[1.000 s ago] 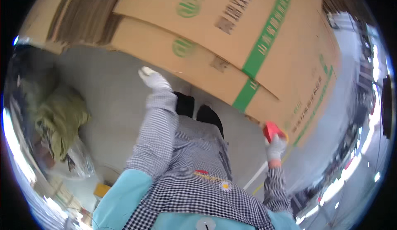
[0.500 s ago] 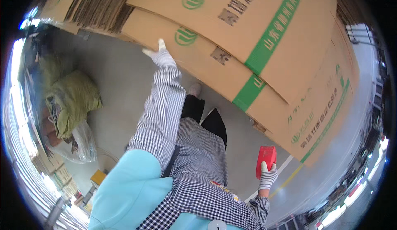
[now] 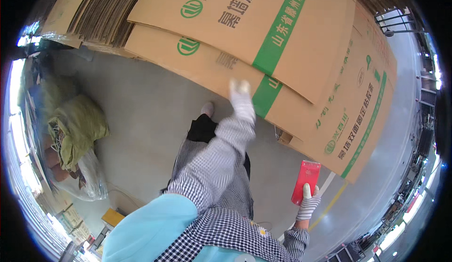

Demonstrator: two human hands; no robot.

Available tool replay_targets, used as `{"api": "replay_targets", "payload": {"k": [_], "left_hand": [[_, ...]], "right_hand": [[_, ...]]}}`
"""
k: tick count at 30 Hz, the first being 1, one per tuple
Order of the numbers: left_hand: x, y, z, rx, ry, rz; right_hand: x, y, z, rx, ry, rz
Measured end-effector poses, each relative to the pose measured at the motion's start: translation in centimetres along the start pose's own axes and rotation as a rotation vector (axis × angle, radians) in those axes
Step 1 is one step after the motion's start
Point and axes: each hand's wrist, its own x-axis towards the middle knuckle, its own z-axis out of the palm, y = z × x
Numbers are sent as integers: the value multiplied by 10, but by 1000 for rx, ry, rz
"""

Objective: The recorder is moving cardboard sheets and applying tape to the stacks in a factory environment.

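Note:
Flat cardboard sheets [image 3: 292, 106] with green bands and printing lie stacked in front of me, their near edge slanting down to the right. My left hand [image 3: 241, 95], in a striped glove with pale fingertips, is over the near edge of the lower sheet, left of its green band. Motion smears its fingers, and contact with the cardboard cannot be told. My right hand [image 3: 308, 205], in a like glove, is closed round the lower end of a red oblong handheld tool [image 3: 306, 179], off the stack's near right edge. The tool's exact kind is unclear.
More folded cardboard [image 3: 101, 15] stands on edge at the far left. Green woven sacks [image 3: 84, 125] and a clear plastic bag [image 3: 92, 177] sit on the floor at left. A yellow box [image 3: 113, 217] is nearer me. A yellow floor line [image 3: 329, 205] runs at right.
My left hand has swung right along the near cardboard edge, from the left part to beside the green band. The view has shifted. My right hand still grips the red tool, now turned flatter.

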Motion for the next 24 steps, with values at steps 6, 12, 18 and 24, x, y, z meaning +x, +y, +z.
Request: {"api": "replay_targets", "payload": {"k": [6, 12, 18, 24], "left_hand": [[150, 93, 57, -2, 207, -366], [276, 89, -72, 701, -278, 115], [128, 135, -161, 666, 86, -431], [85, 196, -228, 306, -596, -1334]], "right_hand": [[-12, -7, 18, 163, -109, -48], [-34, -60, 81, 403, -351, -81], [-62, -85, 123, 515, -457, -91], [-86, -144, 184, 440, -609, -177]]}}
